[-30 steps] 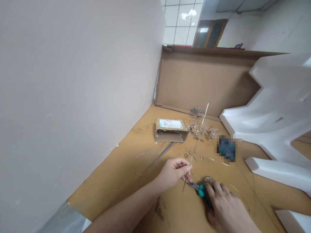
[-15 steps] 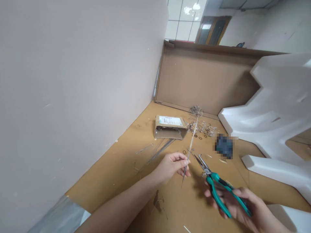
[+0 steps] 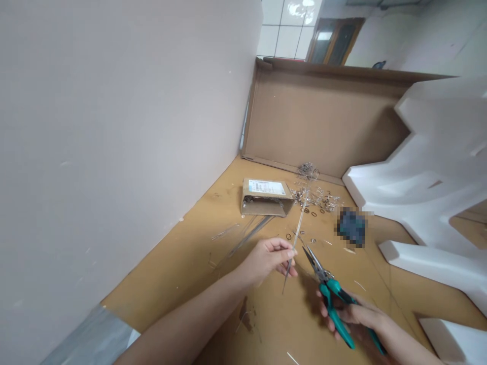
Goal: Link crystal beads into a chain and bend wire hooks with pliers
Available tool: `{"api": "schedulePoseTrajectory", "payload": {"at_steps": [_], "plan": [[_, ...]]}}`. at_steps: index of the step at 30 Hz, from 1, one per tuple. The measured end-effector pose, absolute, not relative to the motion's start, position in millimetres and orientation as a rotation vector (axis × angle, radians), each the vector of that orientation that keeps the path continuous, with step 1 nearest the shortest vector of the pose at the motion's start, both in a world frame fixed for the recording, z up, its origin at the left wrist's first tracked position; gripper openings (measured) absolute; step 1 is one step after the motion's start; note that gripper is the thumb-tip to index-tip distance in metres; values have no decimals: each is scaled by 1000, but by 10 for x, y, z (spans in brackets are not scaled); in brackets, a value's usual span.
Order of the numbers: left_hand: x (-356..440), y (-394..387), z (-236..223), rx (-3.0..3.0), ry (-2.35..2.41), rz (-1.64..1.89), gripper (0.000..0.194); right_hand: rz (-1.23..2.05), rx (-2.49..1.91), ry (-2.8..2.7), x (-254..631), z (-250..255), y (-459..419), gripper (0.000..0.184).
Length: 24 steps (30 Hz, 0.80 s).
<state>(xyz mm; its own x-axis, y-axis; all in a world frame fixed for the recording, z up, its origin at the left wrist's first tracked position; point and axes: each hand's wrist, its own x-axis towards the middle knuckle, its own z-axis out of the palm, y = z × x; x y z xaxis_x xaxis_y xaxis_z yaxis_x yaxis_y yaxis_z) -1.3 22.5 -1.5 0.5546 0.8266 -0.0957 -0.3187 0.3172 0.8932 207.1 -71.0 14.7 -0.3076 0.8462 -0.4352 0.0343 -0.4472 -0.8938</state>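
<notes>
Between thumb and fingers, my left hand [image 3: 277, 257] pinches a thin straight metal wire [image 3: 300, 223], which slants from near my wrist up toward the back of the table. My right hand [image 3: 353, 317] is wrapped around the handles of green-handled needle-nose pliers [image 3: 330, 289]. Their jaws are slightly apart, and the tips point up and left, a short way right of the wire without visibly touching it. Behind my left hand, more straight wires [image 3: 251, 235] lie on the table, partly inside a small open cardboard box [image 3: 266, 188] with a white label.
Many small bent wire pieces [image 3: 327, 200] are heaped right of the box, with a tangled pile [image 3: 307, 171] behind. A blurred dark object [image 3: 352, 227] lies further right. White foam packing [image 3: 429, 147] borders the right side, a cardboard panel [image 3: 323, 121] the back, a pale wall [image 3: 133, 126] the left.
The pliers and my right hand have shifted slightly left and down, and the pliers have turned a little in the hand. My left hand and the wire stay nearly in place.
</notes>
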Motion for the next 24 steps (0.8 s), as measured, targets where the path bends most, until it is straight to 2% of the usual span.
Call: {"api": "schedulePoseTrajectory", "payload": {"at_steps": [7, 16, 24], "plan": [[-15, 191, -37, 1081, 589, 682, 32, 1557, -1593, -1723, 2092, 501, -567, 20], [-8, 128, -28, 1121, 532, 513, 27, 1824, -1410, -1563, 2057, 505, -457, 34], [-10, 139, -33, 1120, 512, 471, 27, 1828, -1406, -1582, 2058, 461, -457, 28]]}}
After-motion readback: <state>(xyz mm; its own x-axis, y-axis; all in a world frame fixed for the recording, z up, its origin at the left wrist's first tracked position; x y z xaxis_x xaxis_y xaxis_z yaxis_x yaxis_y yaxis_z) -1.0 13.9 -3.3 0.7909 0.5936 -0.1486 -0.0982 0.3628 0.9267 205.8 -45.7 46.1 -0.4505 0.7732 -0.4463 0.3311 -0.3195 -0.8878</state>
